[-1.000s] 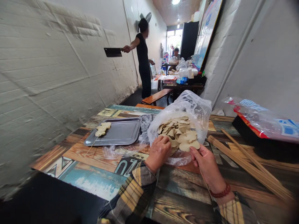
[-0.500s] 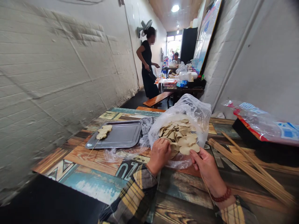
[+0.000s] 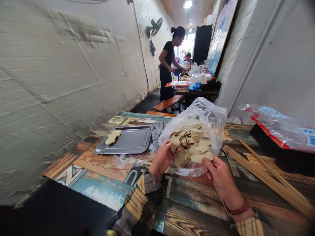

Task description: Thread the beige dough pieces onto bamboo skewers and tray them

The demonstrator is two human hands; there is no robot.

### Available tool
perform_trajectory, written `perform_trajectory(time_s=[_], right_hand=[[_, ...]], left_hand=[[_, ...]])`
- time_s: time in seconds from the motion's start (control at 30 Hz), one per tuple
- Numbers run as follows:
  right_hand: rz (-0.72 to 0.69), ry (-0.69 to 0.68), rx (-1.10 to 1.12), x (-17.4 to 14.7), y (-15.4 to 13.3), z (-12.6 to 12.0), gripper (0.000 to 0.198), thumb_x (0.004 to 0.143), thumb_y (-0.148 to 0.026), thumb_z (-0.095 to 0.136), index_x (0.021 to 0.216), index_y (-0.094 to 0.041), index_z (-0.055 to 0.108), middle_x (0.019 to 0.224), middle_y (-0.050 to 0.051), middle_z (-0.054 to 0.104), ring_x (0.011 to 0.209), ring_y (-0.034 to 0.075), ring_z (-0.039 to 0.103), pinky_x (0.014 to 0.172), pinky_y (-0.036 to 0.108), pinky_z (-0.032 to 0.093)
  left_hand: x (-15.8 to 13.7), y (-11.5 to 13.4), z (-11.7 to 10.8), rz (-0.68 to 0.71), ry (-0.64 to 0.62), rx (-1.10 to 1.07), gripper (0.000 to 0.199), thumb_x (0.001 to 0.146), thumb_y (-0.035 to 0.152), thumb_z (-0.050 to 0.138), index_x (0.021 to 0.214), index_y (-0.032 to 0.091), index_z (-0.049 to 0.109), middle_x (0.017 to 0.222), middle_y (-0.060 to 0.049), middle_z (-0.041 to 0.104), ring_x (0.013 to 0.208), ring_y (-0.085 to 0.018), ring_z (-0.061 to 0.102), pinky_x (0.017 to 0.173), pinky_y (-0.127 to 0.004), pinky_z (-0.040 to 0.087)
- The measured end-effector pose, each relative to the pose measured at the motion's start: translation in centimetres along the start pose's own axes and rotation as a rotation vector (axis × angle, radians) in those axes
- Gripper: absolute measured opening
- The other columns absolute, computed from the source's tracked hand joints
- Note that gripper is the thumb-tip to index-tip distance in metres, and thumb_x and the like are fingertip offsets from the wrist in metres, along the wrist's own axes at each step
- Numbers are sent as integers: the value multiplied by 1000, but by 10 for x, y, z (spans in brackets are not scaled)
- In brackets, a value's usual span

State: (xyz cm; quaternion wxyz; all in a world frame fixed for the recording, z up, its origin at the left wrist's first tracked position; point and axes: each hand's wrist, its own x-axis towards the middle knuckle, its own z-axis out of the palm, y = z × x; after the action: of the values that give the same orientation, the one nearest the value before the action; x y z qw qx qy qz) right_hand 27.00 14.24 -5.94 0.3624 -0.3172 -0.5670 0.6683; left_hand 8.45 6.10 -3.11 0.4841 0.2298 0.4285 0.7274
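My left hand pinches a thin beige slice at the near left edge of a clear plastic bag. Loose slices of the same sort fill the bag's open mouth. My right hand is closed on a thin wooden skewer that runs down beneath the palm. At its upper end, against the fingertips, are several overlapping slices, held over the bag's front. To the left, a grey metal tray carries one skewer of slices, its stick jutting over the near rim.
A bundle of wooden skewers lies to the right, near a black container with a plastic wrapper on top. Crumpled clear plastic lies before the tray. Farther back, a person stands by a loaded table beside a bench.
My left hand has come up from the pile with a slice between its fingers. My right hand stays nearly still. The person behind has leaned toward the table, and the view has shifted slightly.
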Motion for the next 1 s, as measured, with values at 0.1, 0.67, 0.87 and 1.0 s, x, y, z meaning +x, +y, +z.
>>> perform_trajectory(time_s=[0.1,0.67,0.87,1.0], right_hand=[[0,-7,8,0,1,0,35,73,-50,71,68,-20,53,53,-8,47,41,6,35,35,19,28],[9,-26,1,-1,0,0,35,73,-50,71,69,-20,54,51,-8,48,37,5,36,34,19,26],[11,-44,3,-5,-1,1,32,76,-48,69,69,-20,54,52,-8,48,38,5,36,34,18,26],[15,-88,-41,-8,4,4,33,78,-49,67,69,-20,54,53,-7,49,38,5,37,34,18,27]], left_hand=[[0,0,-3,-39,-35,-71,26,78,38,63,92,18,56,101,-8,68,74,-12,62,56,-21,43],[2,-13,-9,-9,27,177,35,59,31,83,85,11,70,77,-3,65,63,-9,54,58,-20,40],[6,-15,-12,132,127,328,28,63,33,78,75,13,63,70,1,60,60,-9,53,55,-20,41],[4,-7,-9,103,142,195,34,63,36,78,80,16,55,74,1,61,65,-14,62,56,-23,47]])
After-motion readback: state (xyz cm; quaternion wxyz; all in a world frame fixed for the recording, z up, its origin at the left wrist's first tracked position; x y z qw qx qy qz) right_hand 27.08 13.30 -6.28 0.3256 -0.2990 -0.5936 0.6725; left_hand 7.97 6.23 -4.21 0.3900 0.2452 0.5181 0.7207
